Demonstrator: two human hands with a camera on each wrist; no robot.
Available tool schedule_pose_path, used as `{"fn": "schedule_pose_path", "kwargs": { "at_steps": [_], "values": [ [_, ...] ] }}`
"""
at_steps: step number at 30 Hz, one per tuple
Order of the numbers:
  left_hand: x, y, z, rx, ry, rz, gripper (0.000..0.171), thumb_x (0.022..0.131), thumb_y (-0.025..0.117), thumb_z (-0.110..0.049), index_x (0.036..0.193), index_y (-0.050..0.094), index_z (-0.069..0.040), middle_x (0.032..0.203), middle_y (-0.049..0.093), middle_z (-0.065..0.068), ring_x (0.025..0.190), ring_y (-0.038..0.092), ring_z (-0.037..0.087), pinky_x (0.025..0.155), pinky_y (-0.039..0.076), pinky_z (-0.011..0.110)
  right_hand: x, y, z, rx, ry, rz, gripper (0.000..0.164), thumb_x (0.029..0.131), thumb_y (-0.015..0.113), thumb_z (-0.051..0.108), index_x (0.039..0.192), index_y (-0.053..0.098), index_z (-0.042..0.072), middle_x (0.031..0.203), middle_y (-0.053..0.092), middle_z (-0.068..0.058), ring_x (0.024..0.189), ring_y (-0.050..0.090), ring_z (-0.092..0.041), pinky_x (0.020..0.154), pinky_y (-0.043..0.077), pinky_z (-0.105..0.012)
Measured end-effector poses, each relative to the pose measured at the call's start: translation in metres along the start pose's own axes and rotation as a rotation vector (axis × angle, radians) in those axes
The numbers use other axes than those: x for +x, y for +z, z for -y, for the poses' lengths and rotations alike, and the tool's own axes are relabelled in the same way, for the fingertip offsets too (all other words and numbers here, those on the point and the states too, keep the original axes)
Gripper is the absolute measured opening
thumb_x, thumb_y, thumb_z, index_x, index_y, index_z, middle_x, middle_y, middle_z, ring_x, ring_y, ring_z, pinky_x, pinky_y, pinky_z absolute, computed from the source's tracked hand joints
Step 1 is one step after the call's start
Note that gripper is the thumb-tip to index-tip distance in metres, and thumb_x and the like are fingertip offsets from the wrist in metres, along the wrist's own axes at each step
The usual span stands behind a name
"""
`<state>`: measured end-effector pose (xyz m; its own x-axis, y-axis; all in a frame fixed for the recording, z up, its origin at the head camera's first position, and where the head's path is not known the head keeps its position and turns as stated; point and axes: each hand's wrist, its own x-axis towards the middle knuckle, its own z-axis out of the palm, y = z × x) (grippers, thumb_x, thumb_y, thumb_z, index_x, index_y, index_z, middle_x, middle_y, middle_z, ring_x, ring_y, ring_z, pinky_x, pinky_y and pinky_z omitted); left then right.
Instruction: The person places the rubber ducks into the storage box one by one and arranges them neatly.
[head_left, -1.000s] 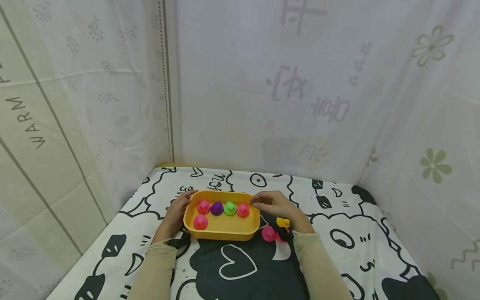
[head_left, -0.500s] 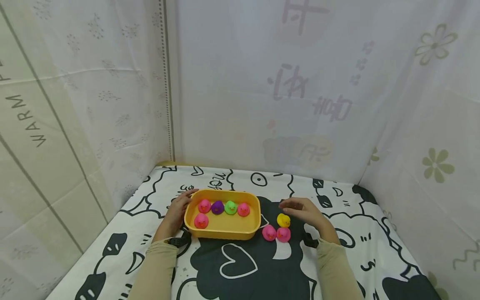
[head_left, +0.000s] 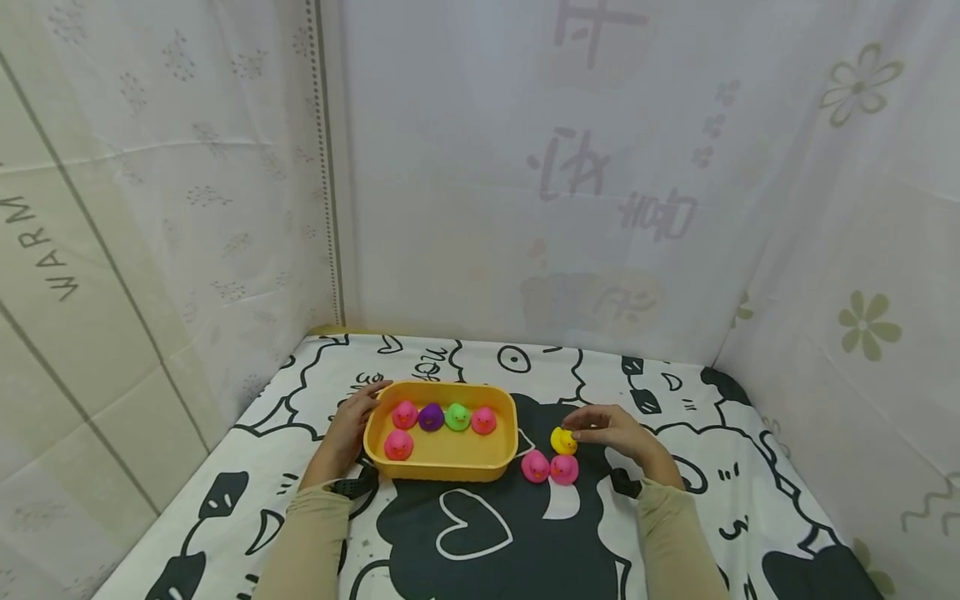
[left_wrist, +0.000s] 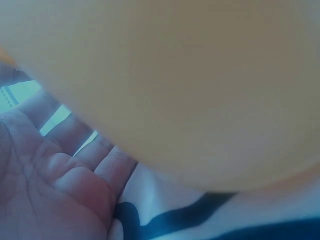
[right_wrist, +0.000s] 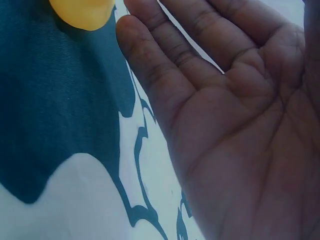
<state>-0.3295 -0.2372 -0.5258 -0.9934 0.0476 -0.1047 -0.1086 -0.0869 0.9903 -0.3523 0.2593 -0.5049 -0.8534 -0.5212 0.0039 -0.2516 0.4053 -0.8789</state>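
Observation:
A yellow toy duck [head_left: 563, 442] stands on the cloth right of the tray, behind two pink ducks [head_left: 536, 467]. My right hand [head_left: 619, 434] reaches over to its right side, thumb and forefinger tips overlapping its edge in the head view. In the right wrist view the fingers of my right hand [right_wrist: 215, 95] are fairly straight, and the yellow duck [right_wrist: 83, 12] shows beyond them. Against the left end of the yellow tray [head_left: 457, 454] lies my left hand [head_left: 348, 427], fingertips at the rim. Its palm [left_wrist: 55, 175] faces the blurred tray wall [left_wrist: 200, 90] in the left wrist view.
Inside the tray sit several ducks, among them a purple duck [head_left: 431, 417], a green duck [head_left: 457, 417] and a pink duck [head_left: 398, 445]. A black-and-white patterned cloth [head_left: 480, 575] covers the table. Pale printed curtains [head_left: 450, 208] hang behind and on both sides.
My right hand has moved from the tray's right rim across to the right and then down to the yellow duck. The left hand stays at the tray's left end.

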Motion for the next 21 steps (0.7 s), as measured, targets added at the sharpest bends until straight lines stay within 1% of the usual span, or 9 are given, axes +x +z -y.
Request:
{"fn": "schedule_pose_path", "kwargs": {
  "at_steps": [4, 7, 14, 15, 21],
  "values": [
    [0.0003, -0.0012, -0.0001, -0.002, -0.002, 0.004, 0.049, 0.102, 0.040, -0.021, 0.151, 0.046, -0.018, 0.154, 0.040, 0.011, 0.135, 0.045, 0.031, 0.111, 0.039, 0.041, 0.0016, 0.0033, -0.0015, -0.006, 0.009, 0.015, 0.029, 0.091, 0.074, 0.023, 0.117, 0.073, 0.011, 0.118, 0.071, -0.009, 0.106, 0.065, -0.027, 0.091, 0.055, -0.039],
    [0.0005, -0.0009, -0.0010, -0.003, -0.012, 0.002, 0.050, 0.101, 0.041, -0.021, 0.151, 0.045, -0.020, 0.155, 0.040, 0.010, 0.136, 0.045, 0.031, 0.110, 0.040, 0.042, 0.0014, 0.0045, -0.0020, -0.001, 0.032, 0.016, 0.029, 0.090, 0.075, 0.023, 0.116, 0.074, 0.012, 0.118, 0.071, -0.008, 0.106, 0.066, -0.025, 0.091, 0.055, -0.037],
    [-0.0013, 0.0002, -0.0030, -0.012, -0.015, 0.008, 0.051, 0.101, 0.042, -0.020, 0.151, 0.044, -0.019, 0.156, 0.039, 0.009, 0.138, 0.043, 0.032, 0.112, 0.037, 0.045, 0.0000, 0.0058, -0.0034, 0.037, 0.056, 0.041, 0.034, 0.089, 0.076, 0.020, 0.121, 0.072, 0.009, 0.122, 0.069, -0.011, 0.108, 0.065, -0.028, 0.092, 0.055, -0.038],
    [-0.0015, 0.0002, -0.0031, -0.012, -0.013, 0.011, 0.051, 0.101, 0.041, -0.020, 0.152, 0.044, -0.019, 0.156, 0.039, 0.010, 0.138, 0.043, 0.032, 0.112, 0.036, 0.045, 0.0001, 0.0061, -0.0038, 0.043, 0.067, 0.042, 0.034, 0.089, 0.076, 0.020, 0.121, 0.072, 0.010, 0.123, 0.069, -0.010, 0.109, 0.065, -0.027, 0.093, 0.055, -0.037],
    [-0.0006, -0.0004, -0.0010, -0.004, -0.008, 0.009, 0.051, 0.101, 0.041, -0.021, 0.152, 0.043, -0.019, 0.156, 0.039, 0.009, 0.137, 0.044, 0.032, 0.112, 0.037, 0.044, -0.0003, 0.0073, -0.0066, 0.010, 0.080, 0.016, 0.034, 0.089, 0.077, 0.023, 0.120, 0.072, 0.010, 0.121, 0.069, -0.009, 0.106, 0.065, -0.025, 0.092, 0.055, -0.036]
  ]
}}
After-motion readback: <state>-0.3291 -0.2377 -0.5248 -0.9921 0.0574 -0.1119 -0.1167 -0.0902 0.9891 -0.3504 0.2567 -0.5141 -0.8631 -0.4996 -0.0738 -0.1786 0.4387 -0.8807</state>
